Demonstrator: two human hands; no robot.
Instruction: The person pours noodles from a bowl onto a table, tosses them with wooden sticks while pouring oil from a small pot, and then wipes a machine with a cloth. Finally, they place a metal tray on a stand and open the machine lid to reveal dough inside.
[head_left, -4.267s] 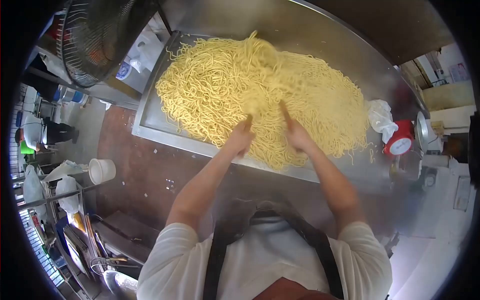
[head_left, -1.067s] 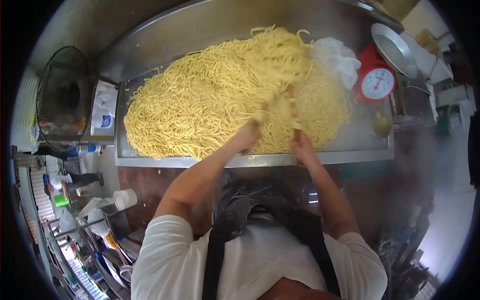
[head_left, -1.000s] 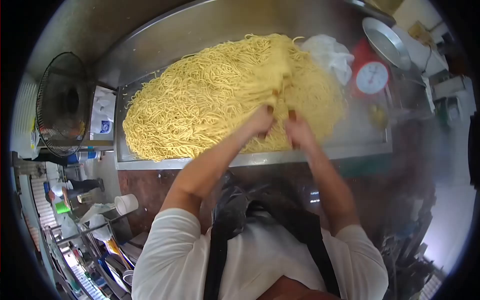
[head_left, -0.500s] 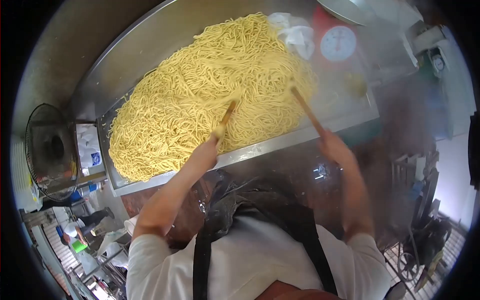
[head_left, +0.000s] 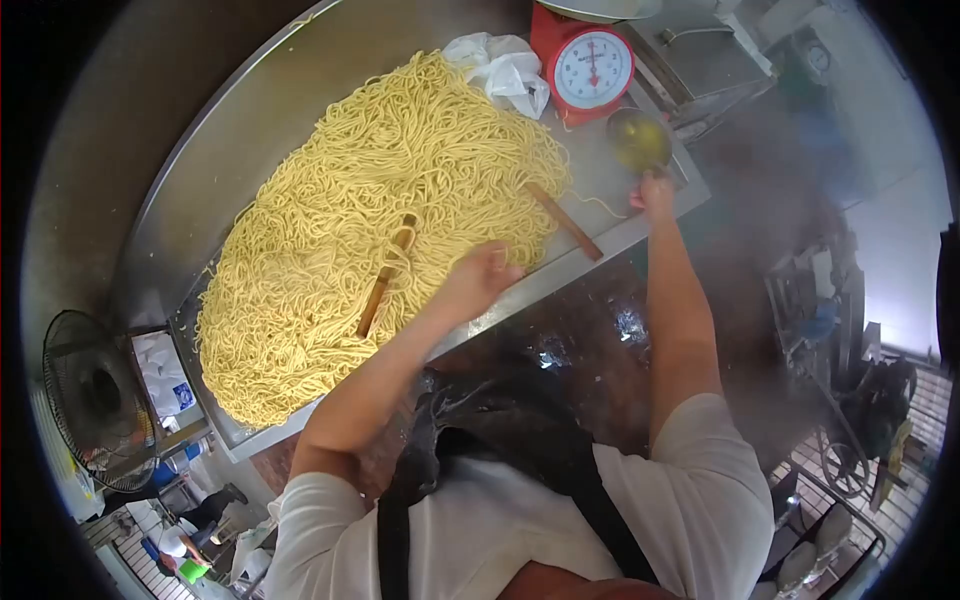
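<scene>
A big heap of yellow noodles [head_left: 400,190] covers a steel table [head_left: 250,110]. Two wooden sticks lie loose: one stick [head_left: 385,276] rests on the noodles, the other stick [head_left: 565,221] lies at the heap's right edge near the table front. My left hand [head_left: 478,281] hovers open at the front of the heap, between the two sticks, holding nothing. My right hand [head_left: 654,190] reaches to the table's right end and grips the near rim of a small round bowl [head_left: 640,138] with yellowish contents.
A red dial scale [head_left: 590,62] and a crumpled white plastic bag [head_left: 500,68] stand behind the bowl. A fan [head_left: 95,400] stands at the lower left. Another person [head_left: 180,540] works far below left. Racks and steam fill the right side.
Both hands have let go of the wooden sticks, which now lie on the noodles and table. My right hand has moved right to the small bowl. The view has swung left.
</scene>
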